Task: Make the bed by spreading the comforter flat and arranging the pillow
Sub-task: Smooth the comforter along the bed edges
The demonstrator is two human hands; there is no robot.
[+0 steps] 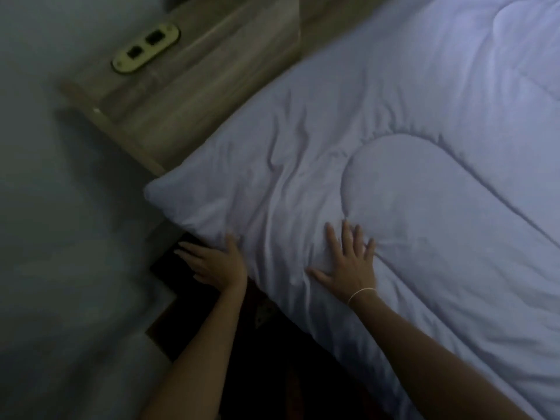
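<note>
A pale lilac quilted comforter (pixel 409 147) covers the bed and fills the right half of the view, with creases near its top left corner (pixel 169 189). My right hand (pixel 348 265) lies flat on the comforter near the bed's near edge, fingers spread. My left hand (pixel 215 262) is at the side edge of the comforter, thumb against the fabric and fingers spread over the dark gap beside the bed. No separate pillow is in sight. The picture is dim and slightly blurred.
A wooden headboard panel (pixel 194 95) runs along the head of the bed, with a brass-coloured socket plate (pixel 145 48) on it. A pale wall (pixel 60 207) fills the left. Dark floor (pixel 272 359) lies between wall and bed.
</note>
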